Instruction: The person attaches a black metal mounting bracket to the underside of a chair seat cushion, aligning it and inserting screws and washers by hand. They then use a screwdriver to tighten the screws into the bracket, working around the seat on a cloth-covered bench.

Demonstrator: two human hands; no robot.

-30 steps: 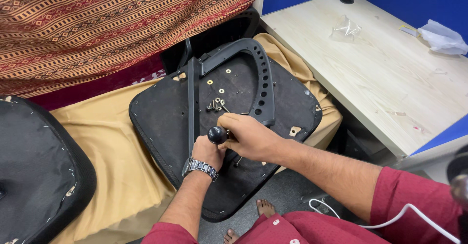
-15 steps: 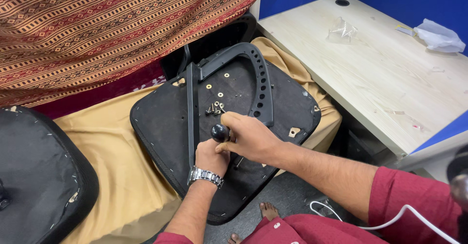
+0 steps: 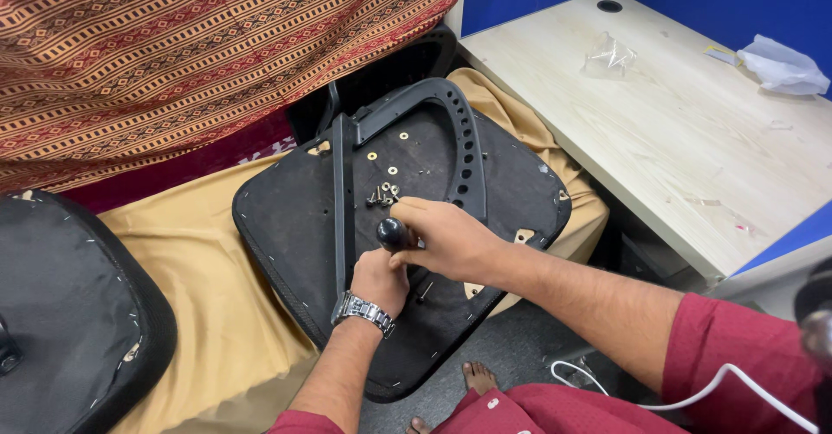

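Note:
An upturned black chair seat (image 3: pixel 286 226) lies on a tan cushion (image 3: pixel 199 287), with a black curved armrest frame (image 3: pixel 464 139) resting on it. My right hand (image 3: pixel 446 239) is wrapped round a screwdriver with a rounded black handle (image 3: pixel 392 232), held upright over the seat's underside. My left hand (image 3: pixel 380 280), a metal watch on its wrist, sits just below the handle, fingers curled against the seat near the tool's tip. A small heap of loose screws (image 3: pixel 383 194) and a few brass washers (image 3: pixel 392 171) lie on the seat just beyond the hands.
A second black seat pad (image 3: pixel 69 313) lies at the left. Patterned red-and-gold cloth (image 3: pixel 173 52) hangs behind. A light wooden desk (image 3: pixel 693 130) at the right carries a clear plastic bag (image 3: pixel 609 54) and a crumpled white bag (image 3: pixel 780 63). A white cable (image 3: pixel 676 399) crosses my lap.
The view has shifted slightly. Both hands stay at the same spot on the seat, the right hand still round the screwdriver handle, its grip turned a little.

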